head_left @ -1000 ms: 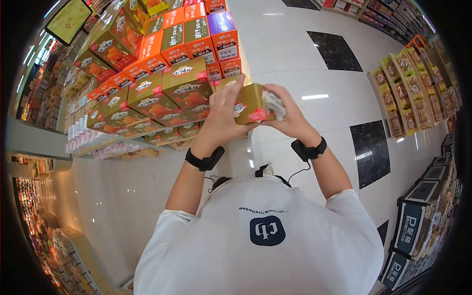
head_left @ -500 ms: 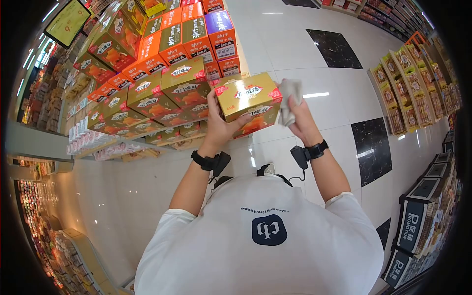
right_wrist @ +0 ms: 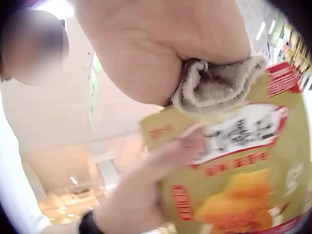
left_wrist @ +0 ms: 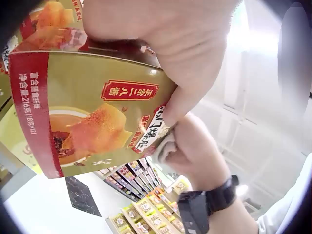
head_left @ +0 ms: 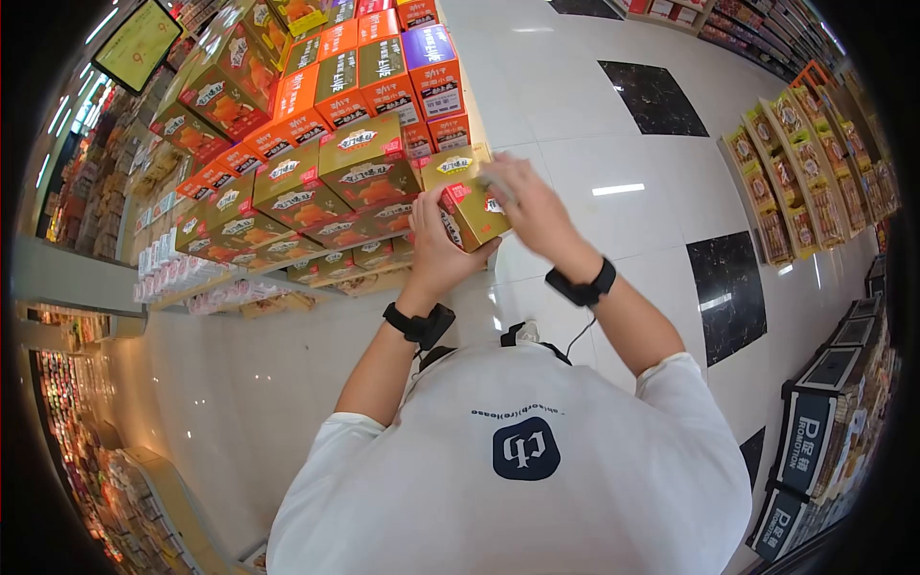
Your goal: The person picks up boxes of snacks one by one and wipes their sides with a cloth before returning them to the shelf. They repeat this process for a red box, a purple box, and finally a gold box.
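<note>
My left hand grips a gold snack box by its side, in front of the stacked display. In the left wrist view, the thumb lies along the box, which has a red edge strip and a food picture. My right hand holds a folded grey cloth against the box at its label end. In the right wrist view the cloth bunches out from under the palm, overlapping the box, with the left hand blurred below. The head view shows the right hand blurred.
Similar gold boxes stand in rows on the display at left, with orange boxes behind. A price screen hangs at upper left. Yellow snack packs fill a rack at right, across the tiled floor.
The box has turned in my left hand and shifted slightly toward the display. My right hand, apart from it half a second ago, has come left with the cloth onto the box.
</note>
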{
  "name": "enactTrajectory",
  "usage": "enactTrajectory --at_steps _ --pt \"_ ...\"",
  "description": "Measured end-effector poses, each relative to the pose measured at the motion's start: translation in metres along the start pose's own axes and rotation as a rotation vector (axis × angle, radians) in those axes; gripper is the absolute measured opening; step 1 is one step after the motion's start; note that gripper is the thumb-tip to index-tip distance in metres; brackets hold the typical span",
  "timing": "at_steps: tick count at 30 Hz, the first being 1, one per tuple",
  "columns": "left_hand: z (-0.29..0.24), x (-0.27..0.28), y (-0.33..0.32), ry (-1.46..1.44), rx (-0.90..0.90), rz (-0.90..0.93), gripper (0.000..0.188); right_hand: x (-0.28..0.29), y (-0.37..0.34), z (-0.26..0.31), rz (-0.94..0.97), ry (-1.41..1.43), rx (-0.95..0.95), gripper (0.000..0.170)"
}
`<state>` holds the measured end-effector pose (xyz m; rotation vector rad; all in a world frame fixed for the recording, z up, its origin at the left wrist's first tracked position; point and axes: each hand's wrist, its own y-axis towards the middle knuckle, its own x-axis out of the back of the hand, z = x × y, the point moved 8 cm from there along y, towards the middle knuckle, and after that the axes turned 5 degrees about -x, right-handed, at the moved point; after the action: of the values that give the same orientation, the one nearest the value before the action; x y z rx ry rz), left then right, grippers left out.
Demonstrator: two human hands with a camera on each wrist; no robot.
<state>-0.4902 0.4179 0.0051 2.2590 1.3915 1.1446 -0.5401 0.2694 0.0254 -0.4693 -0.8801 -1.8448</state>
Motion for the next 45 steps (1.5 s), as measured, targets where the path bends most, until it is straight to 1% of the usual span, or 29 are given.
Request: enactTrajectory --at_steps 1,3,5,7,8,10,11,13,14,16,17,20,21,22,23,25,27,29,31,32,34,36,38,39,41,42,43,44,45 --pt "0.001 -0.002 0.0 -0.019 -0.006 -0.002 0.092 0.001 -0.004 0.014 0.004 0.0 0.005 0.037" --pt "-0.001 -0.003 -0.003 -0.002 -0.035 0.007 0.093 0.0 -0.017 0.065 0.086 0.17 0.188 0.038" --pt "-0.004 -0.003 -0.005 0.014 -0.071 0.023 0.094 -0.005 -0.01 0.035 0.106 0.239 0.16 0.038" --pt "-0.003 0.0 -0.005 0.051 -0.036 -0.02 0.097 0.004 -0.002 -0.029 -0.11 0.055 -0.008 0.035" --pt "-0.003 0.003 -0.004 0.052 -0.038 -0.031 0.097 0.016 -0.001 -0.025 -0.109 0.052 0.003 0.035" --pt "0.004 0.009 -0.006 0.011 0.043 -0.058 0.096 0.013 -0.02 -0.07 0.037 0.462 -0.735 0.029" --pt "0.005 0.009 -0.006 0.016 0.051 -0.067 0.096 0.01 -0.025 -0.076 0.049 0.46 -0.729 0.029" --pt "0.011 0.007 -0.004 -0.024 0.154 -0.146 0.097 -0.002 -0.031 -0.09 -0.032 0.713 -0.626 0.031" --pt "0.005 0.004 -0.002 -0.022 0.155 -0.149 0.097 -0.011 -0.033 -0.083 -0.029 0.713 -0.624 0.031" --pt "-0.01 0.001 0.002 0.091 0.147 -0.221 0.098 -0.023 -0.034 -0.068 -0.217 1.157 -0.561 0.043" --pt "-0.012 -0.005 0.004 0.09 0.146 -0.223 0.098 -0.024 -0.034 -0.071 -0.217 1.155 -0.56 0.043" --pt "-0.02 -0.009 0.006 0.099 0.074 -0.285 0.098 -0.034 -0.038 -0.082 -0.232 1.301 -0.698 0.049" --pt "-0.026 -0.01 0.007 0.115 -0.005 -0.279 0.097 -0.03 -0.039 -0.083 -0.24 1.305 -0.696 0.049" --pt "-0.033 -0.011 0.008 0.129 -0.082 -0.271 0.097 -0.032 -0.038 -0.068 -0.111 1.487 -0.747 0.053" --pt "-0.032 -0.014 0.009 0.126 -0.085 -0.264 0.097 -0.036 -0.039 -0.054 0.027 1.664 -0.795 0.056" --pt "-0.042 -0.025 0.007 0.34 -0.215 -0.181 0.096 -0.032 -0.038 -0.051 0.045 1.68 -0.78 0.06" --pt "-0.044 -0.028 0.005 0.352 -0.262 -0.153 0.095 -0.031 -0.037 -0.052 0.063 1.698 -0.762 0.063" --pt "-0.053 -0.024 0.007 0.365 -0.319 -0.128 0.094 -0.031 -0.034 -0.057 0.115 1.534 -0.724 0.065" --pt "-0.07 -0.023 0.003 0.26 -0.412 0.013 0.084 -0.027 -0.032 -0.063 0.122 1.538 -0.695 0.064" --pt "-0.074 -0.015 0.006 0.258 -0.415 0.013 0.084 -0.024 -0.031 -0.064 0.138 1.538 -0.666 0.064" --pt "-0.068 -0.007 0.012 0.0 -0.331 0.177 0.076 -0.018 -0.035 -0.069 0.113 1.529 -0.67 0.063" --pt "-0.023 0.001 0.012 -0.272 0.0 0.163 0.063 -0.017 -0.044 -0.077 0.097 1.562 -0.732 0.062" --pt "0.016 0.017 0.019 -0.33 0.144 -0.01 0.054 -0.024 -0.05 -0.101 0.13 1.584 -0.739 0.061" --pt "0.026 0.019 0.02 -0.331 0.145 -0.008 0.054 -0.029 -0.053 -0.111 0.165 1.606 -0.742 0.061" --pt "0.068 -0.014 -0.003 -0.999 0.742 0.119 0.05 -0.028 -0.056 -0.127 0.148 1.6 -0.761 0.06" --pt "0.067 -0.029 -0.008 -1.256 0.805 0.202 0.053 -0.038 -0.055 -0.134 0.384 1.789 -0.646 0.059" --pt "0.07 -0.031 -0.01 -1.254 0.805 0.199 0.053 -0.042 -0.056 -0.128 0.63 1.962 -0.515 0.06" --pt "0.068 -0.035 -0.012 -1.327 0.804 0.2 0.055 -0.032 -0.054 -0.108 0.48 1.739 -0.655 0.059" --pt "0.066 -0.039 -0.014 -1.401 0.804 0.202 0.057 -0.033 -0.052 -0.102 0.479 1.741 -0.658 0.059"
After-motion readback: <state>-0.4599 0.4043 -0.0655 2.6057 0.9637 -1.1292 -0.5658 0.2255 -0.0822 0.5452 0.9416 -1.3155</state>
